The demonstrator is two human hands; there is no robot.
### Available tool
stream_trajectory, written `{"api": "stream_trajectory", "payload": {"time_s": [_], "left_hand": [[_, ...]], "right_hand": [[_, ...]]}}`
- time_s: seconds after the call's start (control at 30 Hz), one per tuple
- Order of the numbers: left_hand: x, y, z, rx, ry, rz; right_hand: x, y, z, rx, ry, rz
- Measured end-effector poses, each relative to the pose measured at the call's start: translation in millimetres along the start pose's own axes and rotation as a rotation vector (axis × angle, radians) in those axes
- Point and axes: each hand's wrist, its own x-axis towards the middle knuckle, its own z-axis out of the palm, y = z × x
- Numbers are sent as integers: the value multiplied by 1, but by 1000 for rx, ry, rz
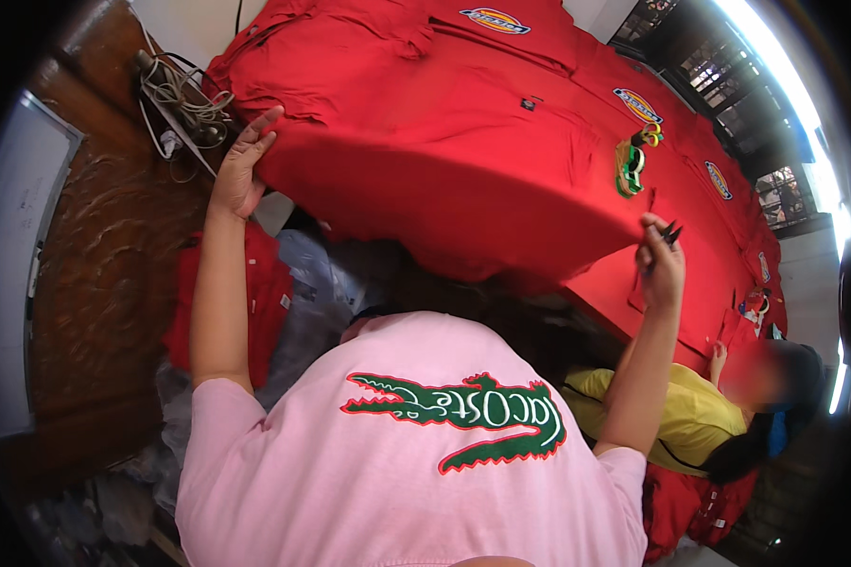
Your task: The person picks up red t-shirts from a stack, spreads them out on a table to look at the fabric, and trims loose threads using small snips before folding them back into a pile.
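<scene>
A red shirt point(444, 194) is stretched between my two hands, its near edge hanging over the front of the table. My left hand point(240, 170) pinches the shirt's left end, fingers pointing up along the cloth. At the right end my right hand point(663, 263) is closed on the cloth's edge. Small black thread snips point(671, 232) also stick out of that hand, blades up. More red shirts point(633, 80) with oval badges lie spread beneath and beyond. A green tape dispenser point(626, 168) sits on them, past my right hand.
At the right, a co-worker in a yellow top point(690, 406) sits close to my right arm. Tangled cables point(184, 99) hang at the left. Folded red garments point(241, 293) and clear plastic bags point(317, 274) are below my left forearm. A whiteboard point(28, 246) stands far left.
</scene>
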Motion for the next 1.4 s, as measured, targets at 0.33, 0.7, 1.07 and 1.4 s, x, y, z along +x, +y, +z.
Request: {"api": "stream_trajectory", "payload": {"time_s": [0.33,0.7,1.07,1.4], "left_hand": [[-20,57,-42,1043,-122,-51],[-42,-115,154,998,-213,188],[-41,-208,175,1264,308,466],[-67,-97,59,1441,664,332]], "right_hand": [[41,-22,73,-899,-277,-403],[3,-84,211,-1511,-552,-896],[-14,-210,217,-1651,-185,-960],[74,-192,153,-1282,-371,-906]]}}
